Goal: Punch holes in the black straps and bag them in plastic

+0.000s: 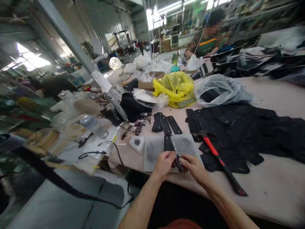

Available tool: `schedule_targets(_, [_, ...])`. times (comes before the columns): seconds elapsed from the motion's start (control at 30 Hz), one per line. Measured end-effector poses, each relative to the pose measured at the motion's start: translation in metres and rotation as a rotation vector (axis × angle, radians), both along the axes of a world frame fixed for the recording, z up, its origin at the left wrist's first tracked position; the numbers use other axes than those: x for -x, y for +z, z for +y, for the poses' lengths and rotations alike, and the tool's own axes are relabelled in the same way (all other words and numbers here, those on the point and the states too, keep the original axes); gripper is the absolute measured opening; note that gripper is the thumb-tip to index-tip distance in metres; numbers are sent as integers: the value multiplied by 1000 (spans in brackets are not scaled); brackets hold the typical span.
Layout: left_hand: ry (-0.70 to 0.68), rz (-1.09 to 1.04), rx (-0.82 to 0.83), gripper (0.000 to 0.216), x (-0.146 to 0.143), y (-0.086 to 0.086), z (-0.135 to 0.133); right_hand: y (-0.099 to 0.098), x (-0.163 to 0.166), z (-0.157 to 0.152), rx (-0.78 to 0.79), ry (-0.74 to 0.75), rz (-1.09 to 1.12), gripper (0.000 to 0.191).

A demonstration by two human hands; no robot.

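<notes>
My left hand [164, 162] and my right hand [194, 164] meet at the near edge of a grey smudged work pad [186, 144]. Both are closed in a pinch on the near end of a narrow black strap piece [169, 143] that lies lengthwise on the pad. A thin pale line, perhaps a blade or edge, runs along it; I cannot make out what it is. Just beyond the pad lie three more black strap pieces [166, 123]. A red-and-black handled hammer [220, 160] lies to the right of my right hand.
A heap of black cut pieces [250, 133] covers the table's right. A yellow plastic bag [177, 87] and a clear bag [219, 90] sit behind. Clutter, a bottle [94, 125] and a black cable [114, 148] fill the left. Another person [209, 38] sits at the far end.
</notes>
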State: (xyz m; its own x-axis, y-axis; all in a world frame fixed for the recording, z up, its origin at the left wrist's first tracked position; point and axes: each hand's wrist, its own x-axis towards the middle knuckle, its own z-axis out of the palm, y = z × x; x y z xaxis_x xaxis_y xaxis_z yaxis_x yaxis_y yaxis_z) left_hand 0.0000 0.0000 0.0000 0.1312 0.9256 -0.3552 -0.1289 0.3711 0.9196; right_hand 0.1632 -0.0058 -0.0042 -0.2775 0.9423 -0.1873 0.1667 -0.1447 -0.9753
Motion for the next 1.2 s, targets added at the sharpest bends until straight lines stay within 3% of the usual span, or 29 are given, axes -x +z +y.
schedule_targets(0.13, [30, -166, 93, 46, -4, -8, 2, 5, 3, 1, -18, 37, -12, 44])
schedule_targets(0.27, [95, -381, 171, 49, 1, -8, 4, 6, 7, -3, 17, -100, 114, 46])
schedule_targets(0.37, [122, -479, 143, 46, 8, -2, 5, 9, 8, -9, 66, -175, 96, 47])
schedule_targets(0.47, [121, -550, 95, 41, 12, 5, 5, 13, 9, -18, 122, -116, 76, 47])
schedule_targets(0.6, [72, -598, 68, 36, 13, 11, 2, 15, 16, -28, 230, -29, 242, 44])
schedule_targets(0.73, [29, -595, 47, 34, 12, 15, -4, 11, 22, -35, 289, -76, 377, 38])
schedule_targets(1.07, [-49, -465, 17, 34, 16, 21, -9, -2, 23, -50, 50, -239, 67, 35])
schedule_targets(1.2, [-57, -467, 42, 37, 17, 17, -10, -5, 24, -53, -207, -315, -156, 29])
